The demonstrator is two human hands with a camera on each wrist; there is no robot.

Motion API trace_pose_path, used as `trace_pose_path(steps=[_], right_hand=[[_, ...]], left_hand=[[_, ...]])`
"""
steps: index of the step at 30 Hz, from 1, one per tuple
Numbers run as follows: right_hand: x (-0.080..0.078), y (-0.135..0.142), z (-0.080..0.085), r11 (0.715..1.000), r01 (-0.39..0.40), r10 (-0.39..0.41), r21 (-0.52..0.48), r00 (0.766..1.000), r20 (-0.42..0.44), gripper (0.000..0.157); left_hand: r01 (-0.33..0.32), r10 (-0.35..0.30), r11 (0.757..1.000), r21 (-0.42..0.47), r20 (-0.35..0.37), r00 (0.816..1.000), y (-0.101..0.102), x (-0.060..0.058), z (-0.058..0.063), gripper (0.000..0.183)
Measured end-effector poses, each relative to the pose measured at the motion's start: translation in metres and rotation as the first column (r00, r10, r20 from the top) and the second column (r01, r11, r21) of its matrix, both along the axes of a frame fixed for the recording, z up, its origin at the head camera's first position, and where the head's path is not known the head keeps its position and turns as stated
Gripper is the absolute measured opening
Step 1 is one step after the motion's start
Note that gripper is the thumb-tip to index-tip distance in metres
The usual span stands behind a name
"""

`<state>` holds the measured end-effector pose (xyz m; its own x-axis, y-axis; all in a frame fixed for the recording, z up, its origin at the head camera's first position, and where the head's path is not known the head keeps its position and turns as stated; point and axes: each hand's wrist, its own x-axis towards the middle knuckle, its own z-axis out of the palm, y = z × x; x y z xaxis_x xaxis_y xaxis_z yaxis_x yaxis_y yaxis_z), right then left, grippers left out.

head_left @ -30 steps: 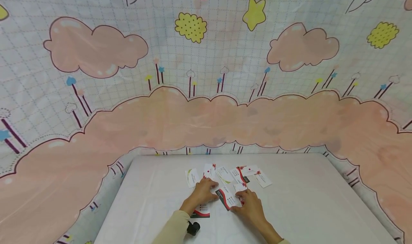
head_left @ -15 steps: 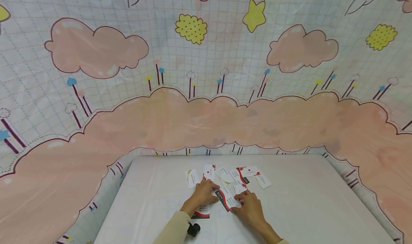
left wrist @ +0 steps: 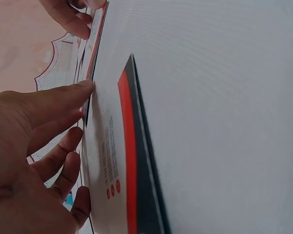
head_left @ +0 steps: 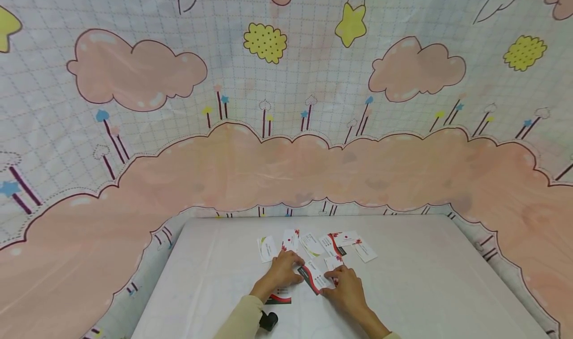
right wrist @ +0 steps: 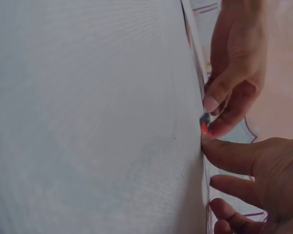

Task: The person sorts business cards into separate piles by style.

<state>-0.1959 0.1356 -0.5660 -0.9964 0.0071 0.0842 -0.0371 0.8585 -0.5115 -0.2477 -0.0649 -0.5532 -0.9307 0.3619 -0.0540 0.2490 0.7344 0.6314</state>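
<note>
1. fingers of r hand [head_left: 349, 290]: thumb + index hold the r end of the centre card [head_left: 315, 276], small gap betw tips; how firm, can't tell.
2. fingers of l hand [head_left: 284, 270]: thumb + index bent round the card's l end, thumb tip at its dark edge per l wrist view; other fingers loosely bent.
3. centre card: white w/ red curve + dark band, lies slantwise betw both hands, on or just over the table [head_left: 416, 289]; can't tell if lifted.
4. flower card [head_left: 333, 263]: just beyond, partly hidden by r fingers; prob overlaps centre card.
5. lower card [head_left: 281, 296]: similar red/dark print, by l wrist, nearer the person.
6. back cards [head_left: 311, 244]: loose cluster farther off, mixed angles, some overlapping.
7. risk, centre card: looks thin, so squeezing from both ends could bow or crease it; uneven pull would prob skew it.
8. risk, neighbours: r fingertips sit close to flower card, might drag it along; l knuckles near back cards could shove one.
9. risk, lower card: if l wrist or the black piece [head_left: 268, 321] at l cuff dips, it may snag + slide.
</note>
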Motion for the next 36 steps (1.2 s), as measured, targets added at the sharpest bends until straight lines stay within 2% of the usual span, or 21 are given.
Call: trace_pose_path(steps=[7, 11, 17, 26, 36], right_hand=[[0.000, 0.000, 0.000, 1.000, -0.017, 0.017, 0.004, 1.000, -0.023, 0.039], [0.000, 0.000, 0.001, 1.000, -0.019, 0.019, -0.003, 1.000, -0.018, 0.039], [0.003, -0.001, 0.003, 0.999, -0.037, 0.037, -0.012, 0.999, -0.010, 0.039], [0.005, -0.003, 0.007, 0.998, -0.055, 0.055, 0.013, 0.996, -0.067, 0.058], [0.005, -0.003, 0.009, 0.997, -0.070, 0.068, -0.021, 0.994, -0.090, 0.058]], left_hand=[[0.000, -0.004, 0.997, 0.071, 0.049, 0.999, -0.003, 0.000, 0.001, 0.037], [0.021, -0.023, 0.997, 0.074, 0.030, 0.999, -0.004, 0.000, 0.002, 0.036], [0.019, -0.020, 0.997, 0.078, 0.017, 1.000, -0.004, 0.001, 0.003, 0.036], [0.009, -0.005, 0.996, 0.087, -0.050, 0.999, -0.007, 0.005, 0.006, 0.034], [0.004, 0.007, 0.994, 0.110, -0.095, 0.995, -0.009, 0.011, 0.012, 0.039]])
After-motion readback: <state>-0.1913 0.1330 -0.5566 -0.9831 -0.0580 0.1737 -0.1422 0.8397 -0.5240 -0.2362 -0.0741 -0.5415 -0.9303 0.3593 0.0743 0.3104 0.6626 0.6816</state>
